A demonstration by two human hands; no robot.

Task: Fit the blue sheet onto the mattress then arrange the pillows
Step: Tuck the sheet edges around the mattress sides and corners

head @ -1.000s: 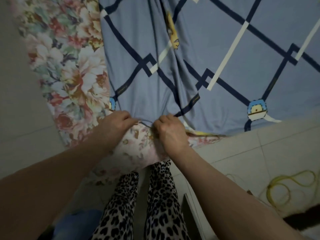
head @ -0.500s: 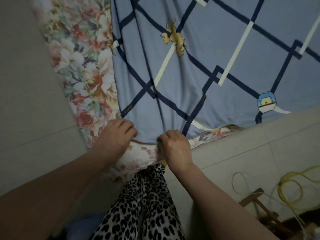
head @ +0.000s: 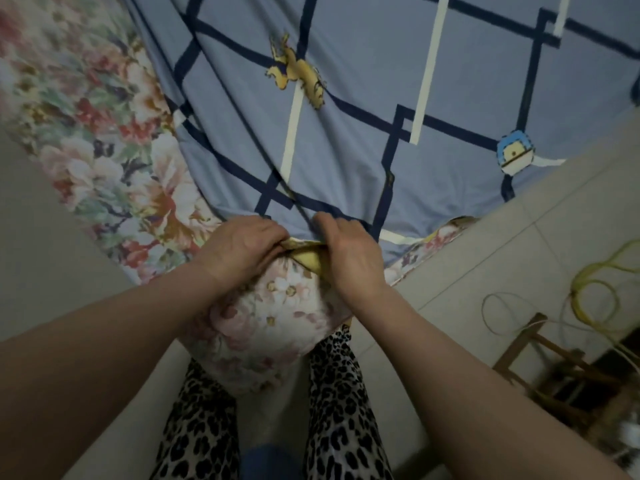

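- Both forearms are bare from wrist up to the frame edge, no sleeve showing on either side
- The left hand point(head: 242, 247) carries no ring, watch or band on its visible back
- The right hand point(head: 349, 254) is likewise unadorned (fingertips are tucked out of sight)
- The trousers point(head: 339, 410) are a leopard print, dark blotches on a pale tan ground, loose in cut, with a frilled edge showing at the top of the right leg
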